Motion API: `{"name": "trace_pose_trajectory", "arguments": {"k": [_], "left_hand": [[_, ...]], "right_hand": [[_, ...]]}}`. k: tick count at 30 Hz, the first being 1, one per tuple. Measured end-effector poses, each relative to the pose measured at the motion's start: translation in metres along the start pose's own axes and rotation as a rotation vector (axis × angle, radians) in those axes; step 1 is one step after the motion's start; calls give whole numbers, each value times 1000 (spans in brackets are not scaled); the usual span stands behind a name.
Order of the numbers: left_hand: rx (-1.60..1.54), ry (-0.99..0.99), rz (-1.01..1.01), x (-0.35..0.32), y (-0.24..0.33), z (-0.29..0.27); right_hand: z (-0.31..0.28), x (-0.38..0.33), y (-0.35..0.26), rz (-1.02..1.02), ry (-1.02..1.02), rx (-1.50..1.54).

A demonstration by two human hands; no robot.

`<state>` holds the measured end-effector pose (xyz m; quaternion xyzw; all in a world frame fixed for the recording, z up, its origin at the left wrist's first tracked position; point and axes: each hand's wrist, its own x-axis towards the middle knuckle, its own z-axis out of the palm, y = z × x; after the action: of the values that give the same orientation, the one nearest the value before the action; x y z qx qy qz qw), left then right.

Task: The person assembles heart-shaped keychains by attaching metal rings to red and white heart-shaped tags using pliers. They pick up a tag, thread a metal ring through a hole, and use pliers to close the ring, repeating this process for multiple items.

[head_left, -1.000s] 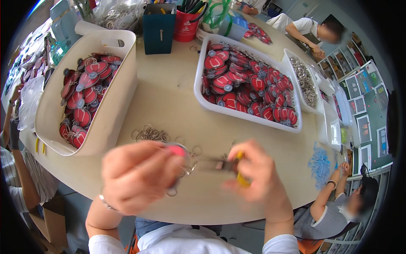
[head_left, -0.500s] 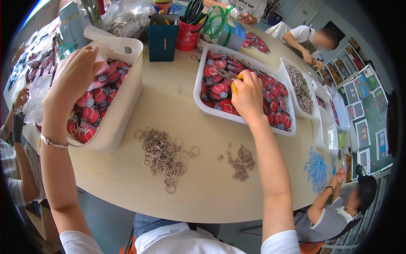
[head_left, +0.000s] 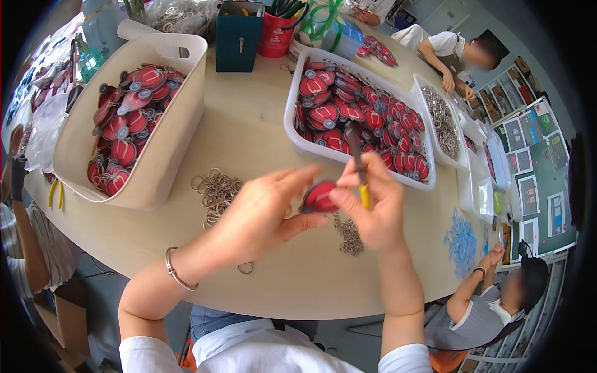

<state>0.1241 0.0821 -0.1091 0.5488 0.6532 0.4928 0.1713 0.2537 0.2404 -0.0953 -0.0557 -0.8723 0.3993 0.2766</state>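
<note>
Two white plastic bins, the left bin (head_left: 155, 168) and the right tray (head_left: 292, 133), hold glossy red charms. The left hand (head_left: 264, 214) pinches one red charm (head_left: 319, 197); the right hand (head_left: 373, 199) grips yellow-handled pliers (head_left: 359, 168).

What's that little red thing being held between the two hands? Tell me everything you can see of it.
The red tag is a small, flat, rounded piece, red with a dark edge, looking like soft plastic or rubber. It matches the pieces piled in the white tray and the cream bin. It is held above the wooden table, pinched between the left hand and right hand, which also grips a yellow-handled tool. Fingers hide much of it.
</note>
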Motion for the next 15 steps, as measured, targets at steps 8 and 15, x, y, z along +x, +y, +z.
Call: {"name": "trace_pose_trajectory", "arguments": {"k": [8, 15], "left_hand": [[-651, -26, -488, -18, -20, 21], [-768, -18, -580, -21, -27, 22]], "right_hand": [[-5, -45, 37, 286, -91, -260], [8, -62, 52, 321, -221, -458]]}}
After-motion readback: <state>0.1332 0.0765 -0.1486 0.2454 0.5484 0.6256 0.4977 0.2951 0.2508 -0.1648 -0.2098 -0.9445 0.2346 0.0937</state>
